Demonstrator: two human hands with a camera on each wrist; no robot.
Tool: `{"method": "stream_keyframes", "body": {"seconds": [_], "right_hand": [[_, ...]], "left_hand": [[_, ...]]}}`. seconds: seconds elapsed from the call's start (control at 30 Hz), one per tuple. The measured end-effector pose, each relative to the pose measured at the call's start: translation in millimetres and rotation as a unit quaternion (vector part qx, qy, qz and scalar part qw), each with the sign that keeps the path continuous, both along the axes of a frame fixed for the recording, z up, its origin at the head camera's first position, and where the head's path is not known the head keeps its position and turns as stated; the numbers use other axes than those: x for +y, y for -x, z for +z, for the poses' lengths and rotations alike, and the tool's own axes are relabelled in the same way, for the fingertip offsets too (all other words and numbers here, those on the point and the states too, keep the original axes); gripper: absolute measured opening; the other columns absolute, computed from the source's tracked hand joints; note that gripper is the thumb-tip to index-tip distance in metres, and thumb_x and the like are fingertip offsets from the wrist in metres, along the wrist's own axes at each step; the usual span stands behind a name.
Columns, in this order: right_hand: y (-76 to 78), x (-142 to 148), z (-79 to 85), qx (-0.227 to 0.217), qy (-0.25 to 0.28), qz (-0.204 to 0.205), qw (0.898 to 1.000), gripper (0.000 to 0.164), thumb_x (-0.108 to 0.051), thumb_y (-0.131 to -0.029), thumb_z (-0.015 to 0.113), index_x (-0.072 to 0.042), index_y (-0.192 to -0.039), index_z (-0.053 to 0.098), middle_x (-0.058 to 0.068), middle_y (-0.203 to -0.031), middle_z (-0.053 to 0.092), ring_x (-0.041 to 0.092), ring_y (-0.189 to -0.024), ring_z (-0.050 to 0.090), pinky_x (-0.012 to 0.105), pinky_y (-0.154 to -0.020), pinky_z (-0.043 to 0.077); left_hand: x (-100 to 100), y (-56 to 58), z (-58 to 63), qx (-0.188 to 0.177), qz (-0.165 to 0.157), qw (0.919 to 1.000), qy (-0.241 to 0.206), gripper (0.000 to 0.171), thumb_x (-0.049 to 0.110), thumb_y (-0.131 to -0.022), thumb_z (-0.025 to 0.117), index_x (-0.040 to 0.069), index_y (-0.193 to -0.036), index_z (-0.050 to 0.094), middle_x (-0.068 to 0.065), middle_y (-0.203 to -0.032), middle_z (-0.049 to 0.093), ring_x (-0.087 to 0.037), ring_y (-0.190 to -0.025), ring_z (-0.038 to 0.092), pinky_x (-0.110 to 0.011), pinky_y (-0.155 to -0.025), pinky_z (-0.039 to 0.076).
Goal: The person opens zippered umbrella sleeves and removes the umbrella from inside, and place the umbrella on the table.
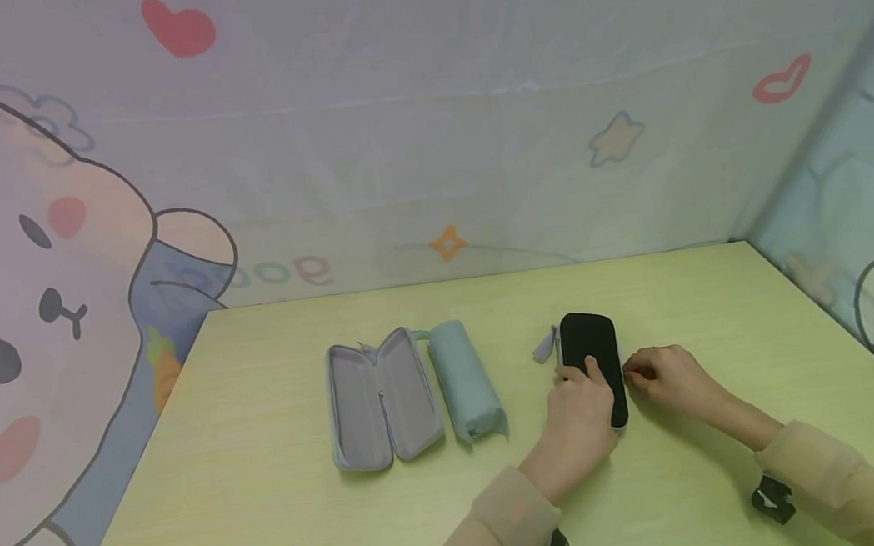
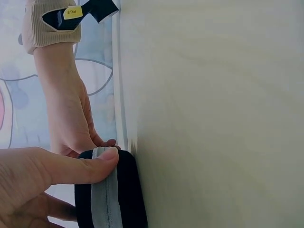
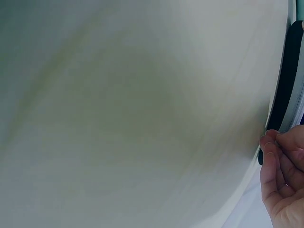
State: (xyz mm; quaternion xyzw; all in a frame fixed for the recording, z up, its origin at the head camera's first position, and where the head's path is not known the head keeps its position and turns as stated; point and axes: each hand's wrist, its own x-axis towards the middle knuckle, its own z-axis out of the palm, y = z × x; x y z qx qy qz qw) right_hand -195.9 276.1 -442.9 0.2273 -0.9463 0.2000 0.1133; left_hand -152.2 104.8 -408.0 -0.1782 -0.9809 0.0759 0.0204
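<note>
— Where's the black case (image 1: 590, 339)?
— On the table (image 1: 271, 500), right of centre in the head view. The left hand (image 1: 577, 415) has a closed grip on it, thumb (image 2: 80, 170) on the grey zip band (image 2: 107, 204).
— And the right hand (image 1: 672, 380)?
— Its grip is pinched at the case's right edge; exactly which part the fingertips (image 3: 270, 135) hold, I can't tell.
— Anything else?
— An open grey case (image 1: 359, 411) at the frame's lower middle, with a pale blue pouch (image 1: 464, 376) just beside its right side.
</note>
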Motion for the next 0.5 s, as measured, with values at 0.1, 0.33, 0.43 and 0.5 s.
{"method": "stream_keyframes", "body": {"seconds": [0.1,0.33,0.43,0.5], "right_hand": [[-0.5,0.3,0.3,0.001,0.0,0.001,1.0,0.01,0.002,-0.078,0.072,-0.008,-0.076,0.072,-0.003,-0.07,0.068,0.001,-0.06,0.054,0.023,-0.055,0.044],[-1.5,0.4,0.7,0.005,-0.003,0.005,1.0,0.01,0.003,-0.077,0.071,-0.007,-0.076,0.072,-0.003,-0.069,0.068,0.001,-0.059,0.053,0.022,-0.055,0.044],[-2.3,0.1,1.2,0.006,-0.005,0.006,1.0,0.009,0.002,-0.078,0.071,-0.006,-0.076,0.072,-0.003,-0.068,0.067,0.001,-0.058,0.053,0.023,-0.054,0.044],[-3.0,-0.1,1.5,0.006,-0.006,0.006,1.0,0.008,0.002,-0.078,0.07,-0.006,-0.076,0.072,-0.003,-0.068,0.067,0.001,-0.058,0.052,0.023,-0.054,0.044]], "left_hand": [[0.8,0.0,-0.1,0.002,0.0,1.0,0.0,0.083,0.053,-0.076,0.072,0.016,-0.144,0.044,-0.013,-0.127,0.061,-0.011,-0.086,0.069,-0.019,-0.059,0.05],[3.1,0.1,0.5,-0.004,0.005,1.0,0.005,0.083,0.054,-0.076,0.071,0.016,-0.144,0.044,-0.014,-0.128,0.061,-0.011,-0.088,0.069,-0.019,-0.056,0.049],[5.0,-0.6,0.8,-0.005,0.01,0.9999,0.009,0.081,0.053,-0.077,0.07,0.016,-0.144,0.044,-0.013,-0.128,0.061,-0.011,-0.088,0.069,-0.019,-0.053,0.047],[6.4,-1.3,0.7,-0.003,0.014,0.9998,0.015,0.08,0.053,-0.078,0.07,0.017,-0.144,0.043,-0.013,-0.128,0.061,-0.01,-0.085,0.069,-0.019,-0.05,0.045]]}}
